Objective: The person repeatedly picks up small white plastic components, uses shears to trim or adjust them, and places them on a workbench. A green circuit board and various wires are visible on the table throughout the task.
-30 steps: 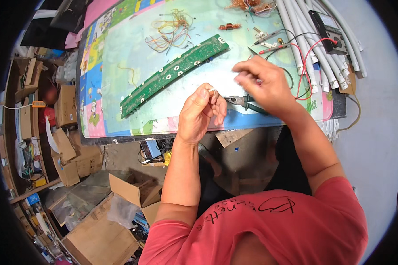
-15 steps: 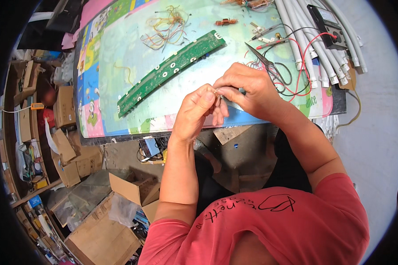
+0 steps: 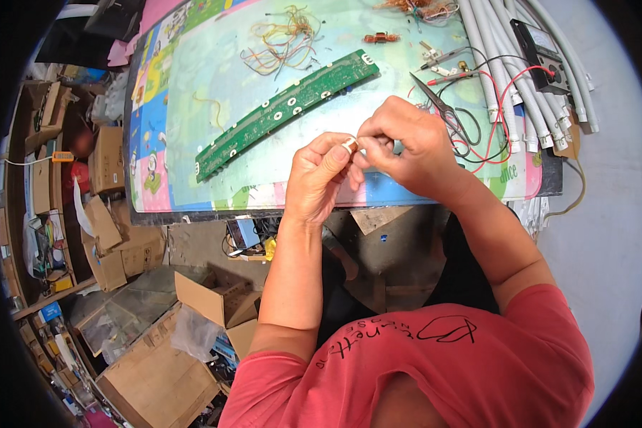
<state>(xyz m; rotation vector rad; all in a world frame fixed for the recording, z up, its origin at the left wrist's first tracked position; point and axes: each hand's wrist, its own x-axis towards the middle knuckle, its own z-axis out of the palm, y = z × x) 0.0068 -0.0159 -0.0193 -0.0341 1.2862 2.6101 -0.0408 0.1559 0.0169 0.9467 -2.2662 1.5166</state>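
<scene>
My left hand (image 3: 319, 171) pinches a small shiny copper-coloured piece (image 3: 350, 145) between thumb and fingers; most of it is hidden, so its kind cannot be told. Close against it, my right hand (image 3: 410, 146) has its thumb and forefinger drawn together, and whatever they grip is too small to make out. Both hands are above the near edge of the table. Beyond them a long green circuit board (image 3: 282, 114) lies slantwise on the table. Scissors (image 3: 448, 110) with dark handles rest just past my right hand, their blades pointing away to the left.
A patterned mat (image 3: 153, 153) covers the table. Tangled thin wires (image 3: 285, 39) and a copper coil (image 3: 381, 38) lie at the back. Grey hoses (image 3: 510, 78), a multimeter (image 3: 538, 50) and its red lead (image 3: 503, 107) sit at the right. Cardboard boxes (image 3: 157, 371) stand lower left.
My right hand has shifted slightly right and its fingers have curled in. More of the copper-coloured piece shows at my left fingertips. The table's things sit slightly further right in the picture.
</scene>
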